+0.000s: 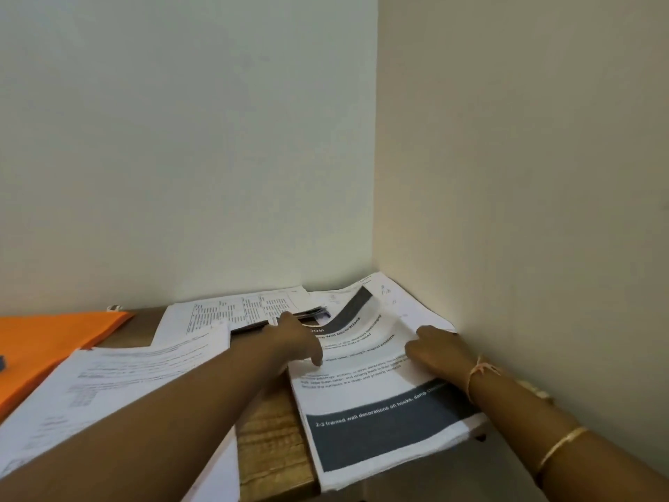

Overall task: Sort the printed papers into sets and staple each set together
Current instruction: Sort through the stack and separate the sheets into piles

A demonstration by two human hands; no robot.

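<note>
Lower centre: left hand point(295, 338), fingers straight, rests on dark-banded printed stack point(380, 411); right hand point(440, 351), fingers flat, presses its right edge.

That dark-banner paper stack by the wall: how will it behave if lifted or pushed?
Likely floppy: the top sheet of the dark-banner stack bows up between the left hand and right hand. Pushed, it probably fans apart: edges look staggered, no staple visible. Its near end appears to overhang the table, so it may droop there.
</note>
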